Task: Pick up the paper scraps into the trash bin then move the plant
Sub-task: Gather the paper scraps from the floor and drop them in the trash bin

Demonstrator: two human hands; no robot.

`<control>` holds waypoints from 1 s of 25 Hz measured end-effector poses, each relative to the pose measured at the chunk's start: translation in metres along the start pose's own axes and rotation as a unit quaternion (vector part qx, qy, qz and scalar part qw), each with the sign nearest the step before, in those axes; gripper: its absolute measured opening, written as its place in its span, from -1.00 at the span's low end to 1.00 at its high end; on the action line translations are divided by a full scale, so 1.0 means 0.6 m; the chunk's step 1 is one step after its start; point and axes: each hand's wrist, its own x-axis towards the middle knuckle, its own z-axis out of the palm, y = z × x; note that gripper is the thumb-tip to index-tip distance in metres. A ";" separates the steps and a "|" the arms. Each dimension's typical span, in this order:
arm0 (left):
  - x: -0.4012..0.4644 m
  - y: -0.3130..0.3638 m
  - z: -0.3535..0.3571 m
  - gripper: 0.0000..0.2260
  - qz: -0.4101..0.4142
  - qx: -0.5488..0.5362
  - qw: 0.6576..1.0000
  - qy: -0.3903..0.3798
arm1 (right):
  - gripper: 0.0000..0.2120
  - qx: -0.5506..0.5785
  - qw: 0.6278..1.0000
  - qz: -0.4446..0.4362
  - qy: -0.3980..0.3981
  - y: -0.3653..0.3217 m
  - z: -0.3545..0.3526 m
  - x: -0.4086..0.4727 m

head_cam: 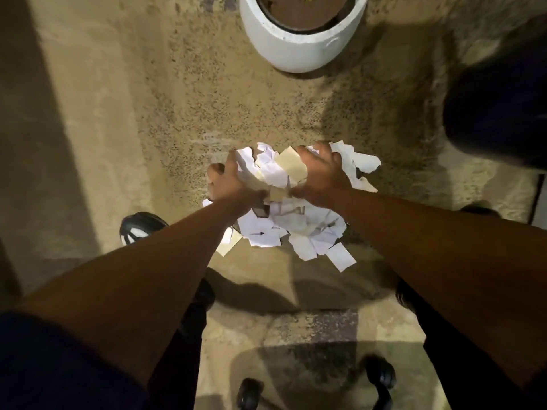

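Note:
A heap of white and tan paper scraps (pixel 284 229) lies on the speckled floor in the middle of the head view. My left hand (pixel 229 182) grips the left side of the heap's top, fingers curled into the paper. On the right side my right hand (pixel 321 173) grips the scraps the same way. A bunch of scraps (pixel 278 167) is bunched up between both hands. The plant's white round pot (pixel 299 45) stands on the floor beyond the heap; only brown soil and a bit of green show. A dark rounded shape (pixel 497 113) at the right edge may be the trash bin.
Both my feet (pixel 139 229) in dark shoes stand beside the heap. Black chair castors (pixel 380 374) sit on the floor near the bottom edge. A paler strip of floor (pixel 74 143) runs along the left.

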 end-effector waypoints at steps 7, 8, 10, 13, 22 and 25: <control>0.027 0.001 0.010 -0.40 0.079 -0.047 0.996 0.019 | -0.72 0.039 0.988 -0.129 0.079 -0.032 0.006 0.001; 0.030 0.003 0.008 -0.39 0.082 -0.042 0.996 0.009 | -0.78 0.059 0.986 -0.131 0.081 -0.035 0.004 0.000; 0.036 0.006 0.006 -0.37 0.079 -0.040 0.996 -0.014 | -0.85 0.089 0.987 -0.115 0.074 -0.039 -0.004 0.000; 0.038 0.012 0.002 -0.54 0.062 -0.076 0.995 -0.016 | -0.85 0.123 0.985 -0.071 0.098 -0.046 -0.015 0.002; 0.007 -0.028 -0.019 -0.91 -0.021 -0.258 0.955 -0.142 | -0.68 0.119 0.988 -0.007 0.098 -0.019 -0.023 -0.026; -0.008 -0.013 0.004 -0.81 -0.062 -0.294 0.937 -0.176 | -0.40 0.088 0.996 0.007 0.001 -0.028 -0.005 -0.041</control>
